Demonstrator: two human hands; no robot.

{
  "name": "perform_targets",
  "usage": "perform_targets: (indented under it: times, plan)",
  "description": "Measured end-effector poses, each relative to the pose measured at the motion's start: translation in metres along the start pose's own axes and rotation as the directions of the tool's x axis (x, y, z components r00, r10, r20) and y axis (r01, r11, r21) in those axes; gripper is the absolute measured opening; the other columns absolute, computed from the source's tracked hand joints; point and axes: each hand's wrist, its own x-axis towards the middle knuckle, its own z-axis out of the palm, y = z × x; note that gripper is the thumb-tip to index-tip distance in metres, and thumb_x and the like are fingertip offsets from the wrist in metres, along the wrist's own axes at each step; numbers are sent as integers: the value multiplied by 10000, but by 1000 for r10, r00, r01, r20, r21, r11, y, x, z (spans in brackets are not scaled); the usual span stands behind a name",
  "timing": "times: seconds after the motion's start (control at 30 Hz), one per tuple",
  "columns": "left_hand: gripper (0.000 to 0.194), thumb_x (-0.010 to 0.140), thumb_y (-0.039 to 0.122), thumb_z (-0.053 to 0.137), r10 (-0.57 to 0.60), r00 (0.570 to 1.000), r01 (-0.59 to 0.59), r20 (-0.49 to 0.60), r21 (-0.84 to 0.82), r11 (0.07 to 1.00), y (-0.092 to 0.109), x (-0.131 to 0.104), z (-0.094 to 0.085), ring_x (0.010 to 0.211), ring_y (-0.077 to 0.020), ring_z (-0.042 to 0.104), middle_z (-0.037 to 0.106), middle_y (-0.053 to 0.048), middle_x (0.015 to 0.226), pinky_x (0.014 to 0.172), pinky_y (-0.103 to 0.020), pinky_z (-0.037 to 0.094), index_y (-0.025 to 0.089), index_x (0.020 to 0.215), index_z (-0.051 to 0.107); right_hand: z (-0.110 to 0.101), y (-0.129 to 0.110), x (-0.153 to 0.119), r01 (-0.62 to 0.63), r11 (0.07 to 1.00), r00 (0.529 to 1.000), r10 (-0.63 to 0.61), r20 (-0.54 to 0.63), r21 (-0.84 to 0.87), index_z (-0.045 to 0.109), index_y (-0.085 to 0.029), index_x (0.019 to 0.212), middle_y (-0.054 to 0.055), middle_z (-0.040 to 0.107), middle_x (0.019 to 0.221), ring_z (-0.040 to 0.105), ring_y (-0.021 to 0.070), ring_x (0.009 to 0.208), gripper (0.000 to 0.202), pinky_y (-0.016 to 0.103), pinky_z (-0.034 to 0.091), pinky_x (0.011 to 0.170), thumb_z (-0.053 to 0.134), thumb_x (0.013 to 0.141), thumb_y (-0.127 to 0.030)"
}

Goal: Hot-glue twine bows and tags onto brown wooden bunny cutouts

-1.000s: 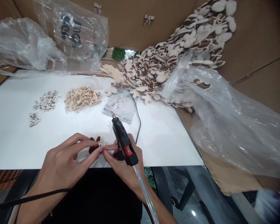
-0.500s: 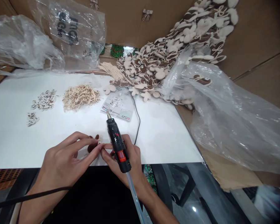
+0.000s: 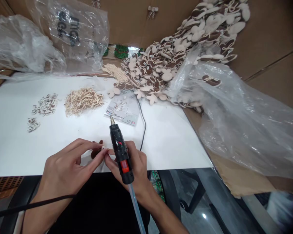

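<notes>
My left hand (image 3: 65, 164) is closed, thumb and fingertips pinching a small brown felt piece (image 3: 95, 153) with a pale bit at its right side. Fingers cover most of that piece. A black hot glue gun (image 3: 119, 148) with a red part lies in my right hand (image 3: 138, 164), its metal nozzle pointing away from me and a clear glue stick coming out of the rear. My right thumb and forefinger meet the left fingertips beside the felt piece.
On the white table (image 3: 168, 139) lie a heap of cream string bows (image 3: 83, 100), small printed tags (image 3: 46, 104) and a printed plastic packet (image 3: 123, 107). Many brown-and-cream felt shapes (image 3: 167, 74) pile up at the back right. Clear plastic bags (image 3: 246, 113) flank both sides. A black cord (image 3: 143, 125) crosses the table.
The glue gun has tipped slightly down and left with my right hand. Both hands stay together at the felt piece. The whole view has shifted very slightly.
</notes>
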Motion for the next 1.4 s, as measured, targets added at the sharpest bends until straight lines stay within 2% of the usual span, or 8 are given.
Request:
perform_targets:
  times: [0.1,0.37,0.63,0.8,1.0,1.13,1.27,1.4]
  plan:
    - [231,1155,467,737,3,1000,-2,-9,14,1000,4,-2,1,542,-89,512,835,47,998,542,-274,412,290,1097,873,2,4,-2,40,998,999,-41,-17,-50,634,-315,1237,-27,870,933,815,204,661,295,320,638,690,843,1050,-224]
    - [294,1160,494,696,-23,997,25,-71,21,999,8,-5,5,519,-89,572,858,37,950,528,-268,431,266,1133,878,0,3,1,178,976,983,-182,-23,-125,607,-281,1191,-31,759,802,671,170,551,215,278,511,553,765,1071,-198]
    - [276,1155,450,701,49,997,-48,-54,20,999,9,-4,1,450,-106,497,759,38,759,483,-286,415,263,1162,905,-2,-3,0,62,994,998,-60,27,-93,621,-297,1155,-14,796,816,696,185,570,199,295,523,549,783,1064,-227]
    - [276,1135,480,719,-20,997,19,-76,-8,1000,8,-6,3,477,-114,484,640,55,665,525,-268,457,287,1169,913,-5,-4,0,25,997,998,-20,60,-76,650,-298,1187,5,851,893,769,201,647,194,299,578,593,790,1074,-225]
    - [275,1091,509,776,-163,987,161,-11,-71,984,-5,-6,-9,508,-118,392,431,84,593,508,-260,379,349,1267,913,1,3,0,-37,999,999,37,35,6,685,-302,1188,19,920,1008,831,215,686,211,337,676,705,858,1067,-310]
    - [216,1070,489,792,-191,981,192,22,-128,973,-6,-3,-21,504,-116,428,572,64,615,464,-267,331,368,1185,929,-1,-1,7,-207,972,978,208,2,109,725,-295,1104,13,919,923,786,201,577,301,304,652,580,951,997,-463]
    - [176,1045,468,803,-144,988,152,54,-181,972,1,3,-26,497,-99,458,808,41,823,447,-264,392,365,1106,932,-9,-10,17,-295,931,955,292,46,216,799,-268,1044,39,916,945,773,204,619,213,322,672,607,926,980,-427]
    - [178,1062,453,793,-56,993,75,100,-189,979,5,4,-27,485,-89,468,863,41,947,442,-267,420,376,1139,934,-15,-14,23,-331,918,943,332,32,220,895,-244,957,51,861,969,709,176,636,187,320,638,611,912,977,-429]
